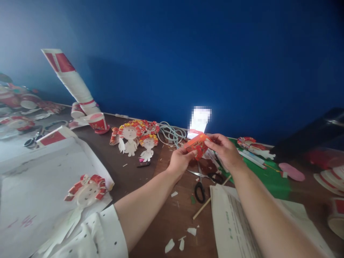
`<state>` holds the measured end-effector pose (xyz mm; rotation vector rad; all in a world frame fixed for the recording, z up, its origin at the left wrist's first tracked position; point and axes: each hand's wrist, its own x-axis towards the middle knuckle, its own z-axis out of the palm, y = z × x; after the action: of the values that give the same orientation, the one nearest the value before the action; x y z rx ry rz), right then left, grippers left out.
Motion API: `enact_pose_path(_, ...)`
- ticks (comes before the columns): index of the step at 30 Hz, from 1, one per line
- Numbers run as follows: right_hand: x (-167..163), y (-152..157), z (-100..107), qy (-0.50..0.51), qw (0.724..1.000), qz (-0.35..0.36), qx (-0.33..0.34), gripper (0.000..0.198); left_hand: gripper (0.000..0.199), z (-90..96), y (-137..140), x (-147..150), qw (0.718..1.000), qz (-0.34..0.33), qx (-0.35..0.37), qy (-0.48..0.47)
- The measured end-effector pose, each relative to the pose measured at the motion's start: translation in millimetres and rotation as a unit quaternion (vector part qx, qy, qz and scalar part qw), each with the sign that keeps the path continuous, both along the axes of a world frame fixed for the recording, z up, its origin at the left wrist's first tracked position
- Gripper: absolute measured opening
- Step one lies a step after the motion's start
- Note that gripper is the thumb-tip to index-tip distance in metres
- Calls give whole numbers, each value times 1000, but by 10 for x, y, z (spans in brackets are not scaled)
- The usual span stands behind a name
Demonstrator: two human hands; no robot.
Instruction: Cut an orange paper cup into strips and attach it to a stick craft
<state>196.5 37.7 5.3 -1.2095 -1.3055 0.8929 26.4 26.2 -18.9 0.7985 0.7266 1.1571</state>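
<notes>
The left hand (180,160) and right hand (225,149) pinch a flat, red-orange printed paper piece (199,146) between thumbs and fingers, above the table. From that piece, steel scissors with black looped handles (201,175) lie spread at six o'clock, flat paper figures with ridged red-yellow hair (130,138) at nine, a leaning stack of white paper cups (76,86) at ten; the tabletop (172,218) is brown wood-grain, the wall (172,53) matte dark blue

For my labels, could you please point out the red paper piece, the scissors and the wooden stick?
Red paper piece (199,146): head view, its printed face.
Scissors (200,175): head view, where the blades cross.
Wooden stick (201,208): head view, lower part.
</notes>
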Motion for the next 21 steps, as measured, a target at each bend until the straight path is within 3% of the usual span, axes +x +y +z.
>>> enact_pose_path(21, -31, -22, 15, -15, 1000, -14, -10, 31, 39, 16, -9, 0, 1000, 1, -7, -9)
